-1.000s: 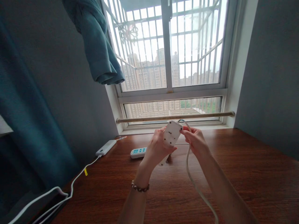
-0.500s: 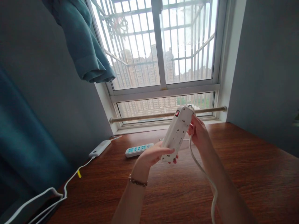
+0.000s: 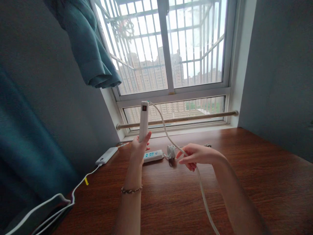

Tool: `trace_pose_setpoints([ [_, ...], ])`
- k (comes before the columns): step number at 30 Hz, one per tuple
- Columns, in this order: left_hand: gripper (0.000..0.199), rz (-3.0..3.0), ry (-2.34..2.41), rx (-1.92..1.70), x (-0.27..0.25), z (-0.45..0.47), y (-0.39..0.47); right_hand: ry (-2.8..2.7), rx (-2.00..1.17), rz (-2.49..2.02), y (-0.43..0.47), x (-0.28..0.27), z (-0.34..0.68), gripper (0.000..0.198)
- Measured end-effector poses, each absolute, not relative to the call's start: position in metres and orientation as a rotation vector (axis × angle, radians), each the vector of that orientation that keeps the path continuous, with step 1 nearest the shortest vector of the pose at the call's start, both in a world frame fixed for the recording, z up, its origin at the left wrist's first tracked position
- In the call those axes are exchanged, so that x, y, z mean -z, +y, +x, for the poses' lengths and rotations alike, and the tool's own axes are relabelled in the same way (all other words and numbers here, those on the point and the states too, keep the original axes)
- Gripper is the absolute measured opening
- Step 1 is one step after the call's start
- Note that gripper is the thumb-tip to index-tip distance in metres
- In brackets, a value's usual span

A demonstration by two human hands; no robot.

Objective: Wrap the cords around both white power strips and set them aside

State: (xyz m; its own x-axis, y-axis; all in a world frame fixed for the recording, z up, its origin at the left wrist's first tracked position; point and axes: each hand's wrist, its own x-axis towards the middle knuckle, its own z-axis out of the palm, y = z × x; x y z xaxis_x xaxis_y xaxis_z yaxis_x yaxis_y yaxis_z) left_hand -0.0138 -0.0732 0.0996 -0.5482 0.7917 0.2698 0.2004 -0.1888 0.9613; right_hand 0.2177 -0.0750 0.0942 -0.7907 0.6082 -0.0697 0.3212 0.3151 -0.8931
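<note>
Apparently, the step in hand is to hold up a white power strip with a rocker switch and to manage its thick white cord. This strip stands nearly upright in the air, above and a little to the left of the blue-socket power strip, which lies on the wooden table. The left hand is closed around its lower part. The right hand, to the right of the blue-socket power strip, has its fingers curled loosely about the cord, which passes through them. In my judgement, the next move calls for a steady left grip and enough slack, because the cord could catch on the coiled cable just right of the blue-socket power strip. As for containers, I cannot recognise any for certain: well to its left and nearer the person, white cables lie over a dark object, but whether it holds something, I cannot tell.
</note>
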Motion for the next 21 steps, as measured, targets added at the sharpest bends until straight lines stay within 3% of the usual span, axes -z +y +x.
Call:
trace_pose_setpoints([
  [4, 0.064, 1.521, 2.298, -1.778, -0.091, -0.022, -0.067, -2.420, -0.656, -1.082, -0.096, -0.098, 0.209, 0.014],
  [6, 0.064, 1.811, 2.478, -1.657, -0.089, -0.020, -0.071, -2.501, -0.503, -1.010, -0.106, -0.100, 0.206, 0.019],
  [10, 0.060, 2.347, 2.467, -1.233, -0.090, -0.013, -0.080, -2.533, -0.466, -0.857, -0.113, -0.103, 0.211, 0.027],
  [14, 0.055, 2.683, 2.005, -0.899, -0.092, -0.011, -0.084, -2.363, -0.452, -0.872, -0.104, -0.108, 0.229, 0.030],
  [21, 0.067, 2.596, 1.439, -0.901, -0.098, -0.020, -0.092, -1.880, -0.436, -0.918, -0.065, -0.100, 0.267, 0.036],
])
